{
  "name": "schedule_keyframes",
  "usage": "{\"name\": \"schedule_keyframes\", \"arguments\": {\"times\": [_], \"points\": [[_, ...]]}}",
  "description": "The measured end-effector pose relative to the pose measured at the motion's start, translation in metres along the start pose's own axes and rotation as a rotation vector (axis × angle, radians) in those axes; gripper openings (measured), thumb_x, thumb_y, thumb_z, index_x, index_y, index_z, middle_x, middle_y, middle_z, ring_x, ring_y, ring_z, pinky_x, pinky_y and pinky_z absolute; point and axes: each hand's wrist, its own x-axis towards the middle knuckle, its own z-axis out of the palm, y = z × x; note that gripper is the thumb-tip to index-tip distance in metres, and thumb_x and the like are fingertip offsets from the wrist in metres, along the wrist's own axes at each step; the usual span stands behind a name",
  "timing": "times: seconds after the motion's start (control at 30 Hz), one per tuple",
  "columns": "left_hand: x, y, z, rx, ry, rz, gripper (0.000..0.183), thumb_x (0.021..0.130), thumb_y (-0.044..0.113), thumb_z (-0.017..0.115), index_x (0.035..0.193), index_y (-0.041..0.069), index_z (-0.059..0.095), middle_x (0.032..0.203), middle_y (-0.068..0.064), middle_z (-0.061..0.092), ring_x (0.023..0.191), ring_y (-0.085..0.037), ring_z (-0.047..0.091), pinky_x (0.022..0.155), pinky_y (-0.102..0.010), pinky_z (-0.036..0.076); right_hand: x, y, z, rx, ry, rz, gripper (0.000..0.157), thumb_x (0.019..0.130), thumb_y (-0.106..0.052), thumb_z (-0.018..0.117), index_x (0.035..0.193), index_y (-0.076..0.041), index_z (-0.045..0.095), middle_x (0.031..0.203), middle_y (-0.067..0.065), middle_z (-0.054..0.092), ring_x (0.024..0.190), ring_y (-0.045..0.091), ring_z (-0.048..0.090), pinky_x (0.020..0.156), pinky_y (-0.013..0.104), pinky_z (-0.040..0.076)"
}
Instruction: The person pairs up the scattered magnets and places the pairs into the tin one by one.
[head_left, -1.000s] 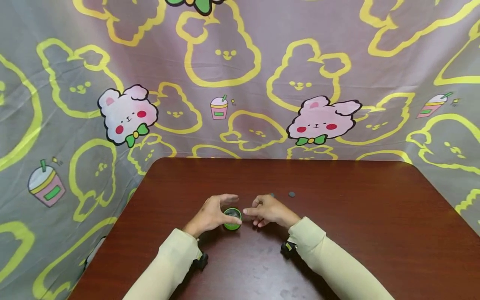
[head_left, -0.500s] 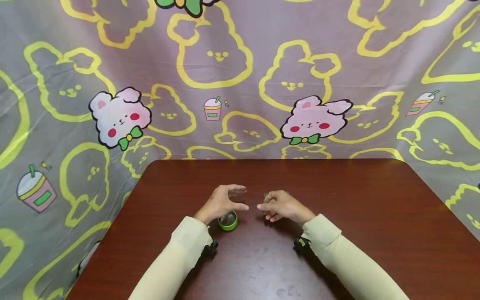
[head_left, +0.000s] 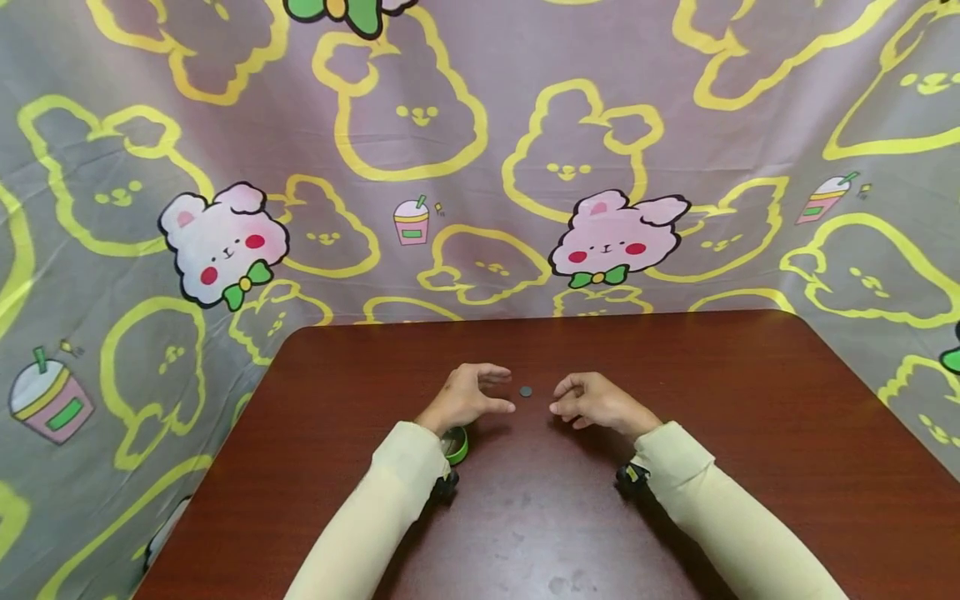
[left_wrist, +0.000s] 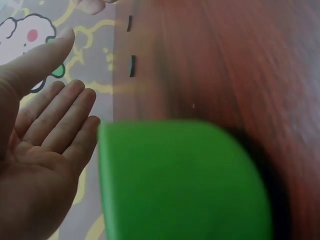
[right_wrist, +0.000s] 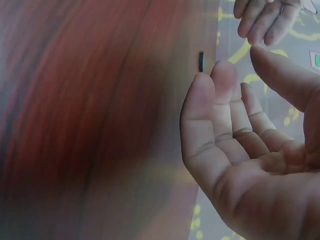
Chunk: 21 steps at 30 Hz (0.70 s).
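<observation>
My left hand [head_left: 468,396] hovers over the table with straight fingers and the thumb spread apart, holding nothing. Beside its wrist sits a small round green container [head_left: 459,447], partly hidden by the sleeve; its green side [left_wrist: 180,175] fills the lower left wrist view. Across a gap, my right hand [head_left: 596,402] has loosely bent fingers and holds nothing. A small dark disc [head_left: 526,392] lies on the table between the hands, nearer the left fingertips. The left wrist view shows two thin dark discs [left_wrist: 132,66] edge-on; in the head view I see only one.
The brown wooden table [head_left: 750,458] extends around both hands. A patterned cloth [head_left: 480,167] hangs behind its far edge and along the sides. Black wrist cameras [head_left: 632,477] sit under both cuffs.
Both hands have moved forward and to the right. The left hand has left the green container, which now lies by its wrist. One dark disc has come into view between the hands.
</observation>
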Motion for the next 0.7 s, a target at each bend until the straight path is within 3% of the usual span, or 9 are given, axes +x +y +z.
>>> {"name": "schedule_keyframes", "arguments": {"times": [0.23, 0.7], "points": [[0.013, -0.004, 0.013, 0.029, 0.002, -0.063, 0.056, 0.073, 0.015, 0.08, 0.124, 0.006, 0.059, 0.118, -0.004, 0.063, 0.108, -0.021, 0.058, 0.089, -0.035, 0.047, 0.003, 0.004, -0.012, -0.027, 0.028, -0.009, 0.031, 0.081, -0.005, 0.07, 0.106, 0.008, 0.055, 0.086, 0.01, 0.064, 0.076, 0.022, 0.063, 0.064, 0.037, 0.054], [0.032, -0.004, 0.033, 0.07, 0.042, -0.067, 0.051, 0.072, 0.009, 0.08, 0.119, 0.004, 0.061, 0.112, -0.004, 0.065, 0.105, -0.019, 0.059, 0.087, -0.03, 0.047, 0.017, 0.014, -0.019, -0.182, 0.162, -0.025, 0.026, 0.082, -0.003, 0.069, 0.103, 0.004, 0.058, 0.086, 0.011, 0.062, 0.067, 0.019, 0.057, 0.052, 0.031, 0.049]]}}
